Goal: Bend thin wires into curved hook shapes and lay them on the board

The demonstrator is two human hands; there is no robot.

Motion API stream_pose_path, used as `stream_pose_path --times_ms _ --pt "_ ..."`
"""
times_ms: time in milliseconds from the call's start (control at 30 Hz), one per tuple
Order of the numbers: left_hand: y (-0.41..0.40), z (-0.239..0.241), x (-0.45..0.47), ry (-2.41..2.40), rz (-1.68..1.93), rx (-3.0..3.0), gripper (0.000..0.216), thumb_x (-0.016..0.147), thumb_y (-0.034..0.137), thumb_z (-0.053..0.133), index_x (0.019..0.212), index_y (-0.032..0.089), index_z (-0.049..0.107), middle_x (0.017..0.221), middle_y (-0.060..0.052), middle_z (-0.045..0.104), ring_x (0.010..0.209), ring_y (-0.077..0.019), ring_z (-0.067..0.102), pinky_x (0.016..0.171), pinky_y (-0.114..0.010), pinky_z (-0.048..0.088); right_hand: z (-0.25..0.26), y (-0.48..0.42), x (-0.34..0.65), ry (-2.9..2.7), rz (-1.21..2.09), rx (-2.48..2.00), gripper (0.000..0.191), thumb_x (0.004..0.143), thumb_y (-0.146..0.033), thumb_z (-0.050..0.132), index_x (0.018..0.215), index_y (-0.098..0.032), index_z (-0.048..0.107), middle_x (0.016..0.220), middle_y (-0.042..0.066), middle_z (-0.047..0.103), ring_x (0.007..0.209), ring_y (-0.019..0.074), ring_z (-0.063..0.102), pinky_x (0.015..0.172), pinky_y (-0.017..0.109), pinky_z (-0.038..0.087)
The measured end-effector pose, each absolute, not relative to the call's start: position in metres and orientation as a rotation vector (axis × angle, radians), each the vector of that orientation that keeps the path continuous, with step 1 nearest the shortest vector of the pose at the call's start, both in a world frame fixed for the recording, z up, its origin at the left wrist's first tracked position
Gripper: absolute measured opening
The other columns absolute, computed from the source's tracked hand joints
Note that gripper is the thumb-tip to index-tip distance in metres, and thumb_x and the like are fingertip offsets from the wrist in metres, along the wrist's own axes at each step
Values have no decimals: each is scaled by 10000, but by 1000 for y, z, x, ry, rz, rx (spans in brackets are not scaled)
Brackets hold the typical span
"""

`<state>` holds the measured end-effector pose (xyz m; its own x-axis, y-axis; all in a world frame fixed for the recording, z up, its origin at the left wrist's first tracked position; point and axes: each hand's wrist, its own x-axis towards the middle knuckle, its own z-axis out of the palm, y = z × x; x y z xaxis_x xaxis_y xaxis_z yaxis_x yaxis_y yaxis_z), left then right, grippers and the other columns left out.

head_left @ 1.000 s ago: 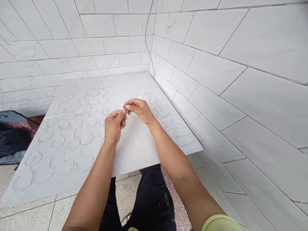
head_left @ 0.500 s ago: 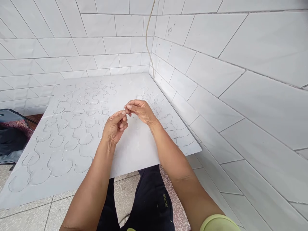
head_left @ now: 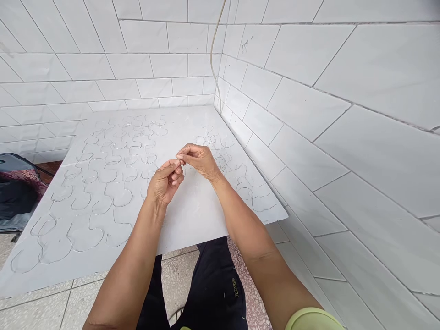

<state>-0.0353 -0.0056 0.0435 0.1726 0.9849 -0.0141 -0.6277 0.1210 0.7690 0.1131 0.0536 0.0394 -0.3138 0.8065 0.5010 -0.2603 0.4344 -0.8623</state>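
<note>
Head view: left hand (head_left: 165, 182) and right hand (head_left: 199, 160) meet above the middle of the white board (head_left: 192, 220).
Grip: fingertips (head_left: 179, 157) pinched together; anything between them is too fine to tell.
Wire loops (head_left: 118, 195): lying flat across the white board, on both sides of the hands.

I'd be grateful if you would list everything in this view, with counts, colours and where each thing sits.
wall tiles: many, white, on two walls meeting at a corner
cable: one, beige, hanging down the corner
floor tiles: many, grey, below the board
bag: one, dark, left of the board
board: one, white, against the walls
wire outlines: many, silver, lying on the board
trousers: one pair, black, below the board
left hand: one, above the board
right hand: one, fingertips meeting the left hand's
</note>
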Motion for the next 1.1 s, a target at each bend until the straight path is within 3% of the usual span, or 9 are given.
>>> stream_pose_path --times_ms 333,533,1100 --pt "-9 49 -33 679 1330 614 92 754 139 794 797 105 721 632 37 495 491 -22 380 385 -147 301 39 62 117 -1399 1216 -512 294 831 -482 827 914 -208 763 833 20 726 729 139 635 634 273 521" --pt "-9 49 -34 691 1322 600 87 730 136 774 755 117 693 616 38 481 469 -25 366 373 -162 281 40 58 121 -1407 1272 -540 375 848 -570 787 880 -196 775 836 35 720 713 138 628 644 284 526" --pt "-11 48 -31 721 1301 648 95 731 160 788 767 109 717 615 29 505 488 -31 376 408 -160 307 37 63 123 -1287 1407 -505 384 823 -559 822 851 -184 747 785 25 693 655 123 597 597 269 481"
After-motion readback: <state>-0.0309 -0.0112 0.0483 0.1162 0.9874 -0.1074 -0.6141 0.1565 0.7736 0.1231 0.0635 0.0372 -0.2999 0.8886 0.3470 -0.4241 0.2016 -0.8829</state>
